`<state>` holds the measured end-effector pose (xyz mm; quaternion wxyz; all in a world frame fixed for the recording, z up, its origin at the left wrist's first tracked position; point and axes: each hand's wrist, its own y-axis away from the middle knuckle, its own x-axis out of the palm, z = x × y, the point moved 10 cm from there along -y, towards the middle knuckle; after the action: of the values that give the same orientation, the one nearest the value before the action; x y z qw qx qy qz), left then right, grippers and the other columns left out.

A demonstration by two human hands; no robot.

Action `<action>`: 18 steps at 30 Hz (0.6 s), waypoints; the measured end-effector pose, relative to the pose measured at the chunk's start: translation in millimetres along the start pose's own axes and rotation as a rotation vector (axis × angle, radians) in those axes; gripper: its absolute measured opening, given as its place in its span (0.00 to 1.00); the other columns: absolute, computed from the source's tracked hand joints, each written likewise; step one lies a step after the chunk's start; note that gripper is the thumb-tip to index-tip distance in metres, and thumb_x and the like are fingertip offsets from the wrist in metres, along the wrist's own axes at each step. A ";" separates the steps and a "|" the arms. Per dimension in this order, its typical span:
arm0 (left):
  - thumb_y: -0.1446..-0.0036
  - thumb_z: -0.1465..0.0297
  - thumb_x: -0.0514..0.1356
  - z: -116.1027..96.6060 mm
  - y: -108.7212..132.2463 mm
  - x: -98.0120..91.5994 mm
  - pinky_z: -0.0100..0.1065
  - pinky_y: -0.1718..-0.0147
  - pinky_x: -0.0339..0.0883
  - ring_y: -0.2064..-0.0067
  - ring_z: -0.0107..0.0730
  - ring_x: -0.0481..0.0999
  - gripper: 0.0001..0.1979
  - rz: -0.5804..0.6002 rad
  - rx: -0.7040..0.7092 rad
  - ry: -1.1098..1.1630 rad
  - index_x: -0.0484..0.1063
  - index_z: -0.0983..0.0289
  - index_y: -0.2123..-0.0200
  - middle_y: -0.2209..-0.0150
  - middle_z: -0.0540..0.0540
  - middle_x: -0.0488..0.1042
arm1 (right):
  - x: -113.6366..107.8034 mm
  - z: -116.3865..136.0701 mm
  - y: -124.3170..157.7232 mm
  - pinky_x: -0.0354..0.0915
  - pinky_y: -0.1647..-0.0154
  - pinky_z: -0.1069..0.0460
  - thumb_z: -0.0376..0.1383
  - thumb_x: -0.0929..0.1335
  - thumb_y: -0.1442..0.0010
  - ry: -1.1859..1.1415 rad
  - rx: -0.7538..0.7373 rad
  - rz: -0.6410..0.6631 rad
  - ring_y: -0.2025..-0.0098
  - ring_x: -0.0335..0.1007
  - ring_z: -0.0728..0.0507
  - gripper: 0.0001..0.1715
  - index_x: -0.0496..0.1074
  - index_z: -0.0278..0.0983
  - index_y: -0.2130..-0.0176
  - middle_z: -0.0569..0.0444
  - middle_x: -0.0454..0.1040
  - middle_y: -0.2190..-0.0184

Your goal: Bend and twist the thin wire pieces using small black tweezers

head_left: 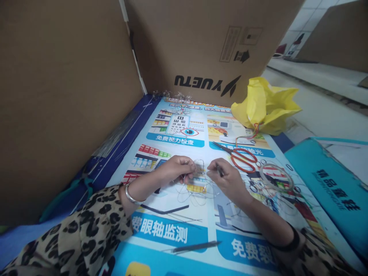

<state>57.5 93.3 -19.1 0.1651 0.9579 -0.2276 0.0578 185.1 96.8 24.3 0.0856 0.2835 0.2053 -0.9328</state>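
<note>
From my remote station, I registered the left hand (183, 168) with thumb and fingers pinched on a looped, thin silver-coloured wire piece (199, 174), apparently to steady it between the hands above the blue-and-white printed poster sheet (161, 258). The right hand (225, 174) stood just beside it, fingers curled around a short, dark, slender object (220, 170), presumably to have it ready; I could not tell whether its fingertips also gripped the wire. Farther out, the red-handled metal scissors (233, 153) and the round, clear coil (291, 181) lay to the right, apparently parked within reach, with the crumpled, yellow, paper-like bundle (267, 105) beyond them.
</note>
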 end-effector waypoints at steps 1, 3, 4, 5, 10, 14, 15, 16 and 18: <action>0.54 0.64 0.62 -0.2 0.1 -0.8 0.22 0.86 0.54 0.83 0.20 0.66 0.12 -0.003 0.005 -0.004 0.64 0.67 0.76 0.80 0.48 0.67 | 1.9 4.0 0.2 0.61 0.66 0.52 0.42 0.66 0.45 0.032 -0.052 0.018 0.69 0.63 0.48 0.10 0.67 0.37 0.69 0.55 0.67 0.71; 0.54 0.64 0.61 -0.6 0.4 -1.8 0.22 0.86 0.55 0.83 0.19 0.66 0.12 -0.005 0.013 -0.027 0.64 0.67 0.76 0.81 0.48 0.67 | 2.2 8.8 0.6 0.62 0.64 0.52 0.42 0.64 0.43 0.084 -0.143 0.027 0.65 0.65 0.48 0.10 0.68 0.37 0.66 0.53 0.69 0.68; 0.53 0.64 0.61 -0.9 0.4 -2.4 0.22 0.86 0.55 0.83 0.19 0.66 0.12 -0.007 0.015 -0.044 0.65 0.66 0.76 0.81 0.48 0.67 | 1.3 9.9 0.8 0.62 0.62 0.52 0.42 0.63 0.42 0.118 -0.183 0.026 0.64 0.66 0.47 0.11 0.68 0.37 0.64 0.52 0.69 0.67; 0.52 0.64 0.60 -1.1 0.4 -3.4 0.22 0.86 0.56 0.83 0.19 0.66 0.11 -0.014 0.018 -0.067 0.65 0.66 0.76 0.81 0.48 0.67 | 0.1 10.6 1.0 0.62 0.61 0.52 0.42 0.63 0.41 0.168 -0.218 0.026 0.63 0.66 0.47 0.12 0.69 0.37 0.62 0.51 0.70 0.66; 0.49 0.63 0.57 1.1 -0.7 -8.5 0.23 0.85 0.55 0.84 0.19 0.63 0.11 -0.047 0.008 -0.212 0.64 0.65 0.76 0.83 0.47 0.67 | -5.9 21.5 0.3 0.58 0.63 0.51 0.48 0.63 0.42 0.602 -0.321 0.051 0.65 0.66 0.45 0.19 0.70 0.35 0.62 0.50 0.72 0.69; 0.48 0.63 0.56 4.1 -1.7 -8.1 0.22 0.86 0.53 0.85 0.19 0.62 0.11 -0.055 -0.007 -0.284 0.64 0.65 0.76 0.85 0.47 0.66 | -3.4 42.1 0.5 0.51 0.66 0.50 0.48 0.64 0.44 0.991 -0.363 0.113 0.67 0.63 0.43 0.18 0.71 0.36 0.69 0.50 0.70 0.74; 0.48 0.63 0.56 4.1 -1.8 -7.9 0.22 0.86 0.53 0.85 0.19 0.62 0.11 -0.061 -0.007 -0.294 0.64 0.65 0.76 0.85 0.47 0.67 | -1.6 43.2 0.4 0.49 0.67 0.49 0.47 0.64 0.44 1.062 -0.343 0.146 0.67 0.63 0.42 0.17 0.71 0.36 0.70 0.50 0.69 0.74; 0.48 0.63 0.56 4.1 -1.7 -7.9 0.22 0.86 0.53 0.85 0.19 0.62 0.11 -0.070 -0.008 -0.302 0.64 0.65 0.76 0.85 0.47 0.67 | -0.1 44.5 0.6 0.48 0.67 0.49 0.46 0.65 0.44 1.106 -0.326 0.169 0.67 0.62 0.42 0.16 0.70 0.37 0.71 0.50 0.69 0.74; 0.48 0.64 0.56 4.5 -1.4 -8.0 0.22 0.86 0.53 0.85 0.19 0.63 0.10 -0.084 -0.018 -0.315 0.64 0.65 0.76 0.84 0.47 0.67 | 2.6 45.4 1.5 0.46 0.67 0.49 0.43 0.66 0.45 1.156 -0.298 0.195 0.67 0.61 0.41 0.12 0.70 0.37 0.71 0.50 0.69 0.74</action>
<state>51.2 96.3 -25.2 0.1384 0.9623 -0.2108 -0.1021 160.9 75.7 56.6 0.0843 0.7468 0.3201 -0.5767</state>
